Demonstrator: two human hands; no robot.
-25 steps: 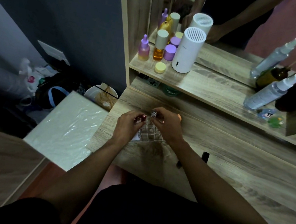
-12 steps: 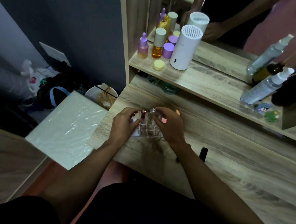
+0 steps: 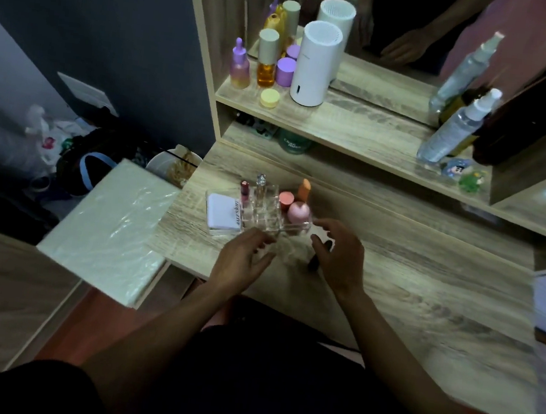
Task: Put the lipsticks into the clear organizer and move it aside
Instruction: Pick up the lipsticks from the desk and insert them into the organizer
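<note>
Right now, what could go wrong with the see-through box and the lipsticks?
1. The organizer sits near the desk's left edge, so a hard push aside could tip it off.
2. Two tubes stand tall in their slots, so a bump from the left hand might knock them over.
3. A dark lipstick lies on the desk by the right hand and could roll away.

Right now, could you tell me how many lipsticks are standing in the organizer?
2: a dark red lipstick at the back left of the organizer and a clear-capped one beside it. Front slots near the hands are blurred, so more may be hidden.
</note>
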